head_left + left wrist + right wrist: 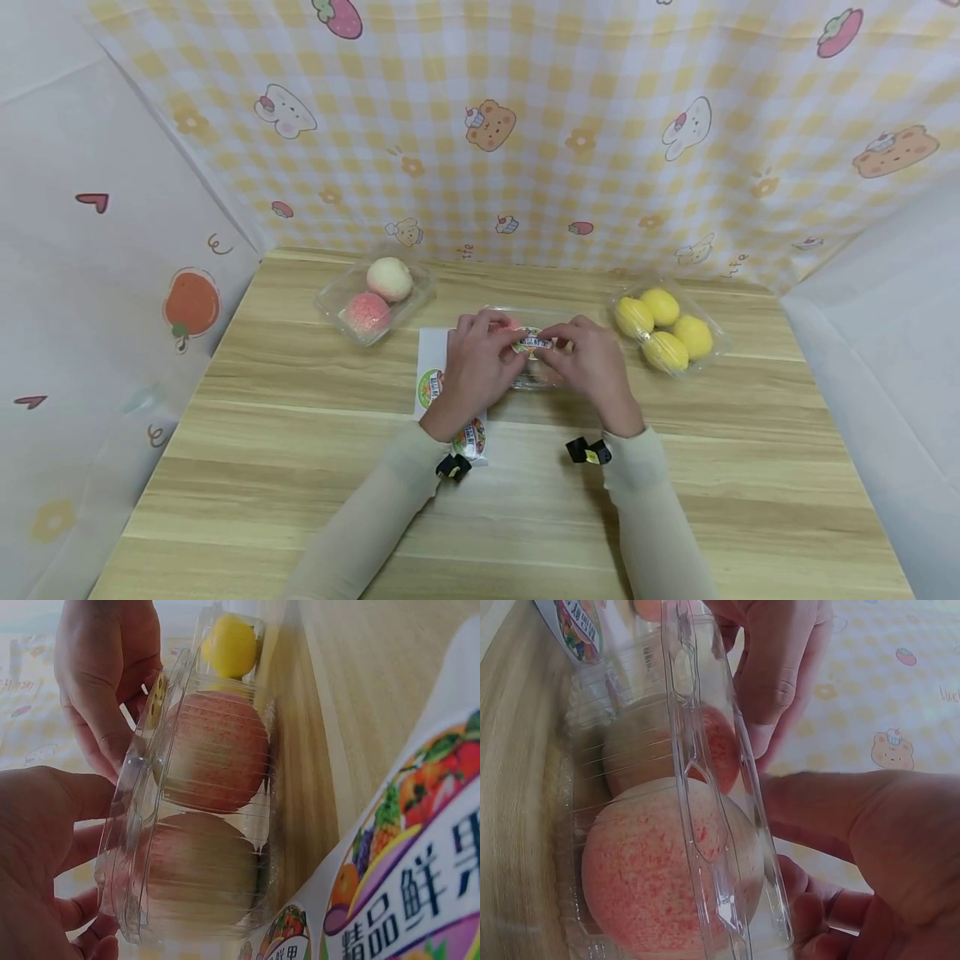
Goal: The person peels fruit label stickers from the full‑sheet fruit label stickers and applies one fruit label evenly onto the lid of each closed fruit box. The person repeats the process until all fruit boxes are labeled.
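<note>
The oval printed paper-like label (532,343) is at the lid of the clear plastic clamshell container (542,314), toward the table's (262,500) far edge, midway between its sides. The left hand (480,367) pinches the label's left end between thumb and forefinger; the right hand (592,358) pinches the right end likewise. Full adhesion cannot be confirmed.

Handling: the label should be light, flexible and prone to creasing; hold it by the extreme ends. The lid is probably thin, slippery and springy; apply light pressure, and grip the container by its stiffer rim.

Contents: at least two pink-and-cream round peaches (671,866) are visible inside. Toward the far left corner, a second clear plastic container (333,300) holds one cream peach (390,279) and one pink peach (367,313). Toward the far right corner, a third clear plastic container (712,350) holds four yellow lemons (666,352). A white label sheet (432,350) lies partly beneath the left hand.
</note>
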Action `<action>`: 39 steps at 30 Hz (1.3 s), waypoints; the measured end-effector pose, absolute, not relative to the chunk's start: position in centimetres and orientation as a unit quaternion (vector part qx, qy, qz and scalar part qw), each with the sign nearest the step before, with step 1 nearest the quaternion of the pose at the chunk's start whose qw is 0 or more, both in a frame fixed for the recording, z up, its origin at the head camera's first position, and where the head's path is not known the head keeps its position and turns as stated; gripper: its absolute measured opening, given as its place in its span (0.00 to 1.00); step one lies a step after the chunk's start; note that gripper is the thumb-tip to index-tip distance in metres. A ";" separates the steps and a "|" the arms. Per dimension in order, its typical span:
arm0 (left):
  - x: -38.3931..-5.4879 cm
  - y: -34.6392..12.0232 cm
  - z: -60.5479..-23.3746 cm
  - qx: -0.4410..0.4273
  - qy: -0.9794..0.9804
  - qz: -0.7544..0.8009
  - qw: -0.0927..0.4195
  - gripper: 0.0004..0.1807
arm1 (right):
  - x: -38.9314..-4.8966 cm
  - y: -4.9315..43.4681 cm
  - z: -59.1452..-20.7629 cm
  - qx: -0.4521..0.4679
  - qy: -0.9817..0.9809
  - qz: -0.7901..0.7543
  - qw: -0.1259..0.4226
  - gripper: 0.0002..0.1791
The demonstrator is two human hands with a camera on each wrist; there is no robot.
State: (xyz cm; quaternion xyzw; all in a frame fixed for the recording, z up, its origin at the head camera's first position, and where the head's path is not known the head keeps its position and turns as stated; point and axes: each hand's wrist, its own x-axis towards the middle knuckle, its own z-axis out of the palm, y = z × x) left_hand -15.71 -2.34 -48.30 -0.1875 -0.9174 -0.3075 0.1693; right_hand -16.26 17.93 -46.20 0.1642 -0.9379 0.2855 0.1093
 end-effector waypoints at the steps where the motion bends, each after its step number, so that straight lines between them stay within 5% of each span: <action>1: -15.7 -2.4 -48.2 -0.186 -0.918 -0.308 0.168 0.14 | -16.3 18.0 -46.2 0.164 -0.938 0.285 0.109 0.11; 24: -17.0 -5.9 -47.7 -0.205 -0.893 -0.374 0.141 0.10 | -16.6 23.0 -45.1 0.136 -0.925 0.355 -0.004 0.09; 39: -17.4 -9.8 -46.1 -0.142 -0.907 -0.375 -0.128 0.29 | -16.4 26.0 -44.7 0.150 -0.908 0.375 -0.113 0.15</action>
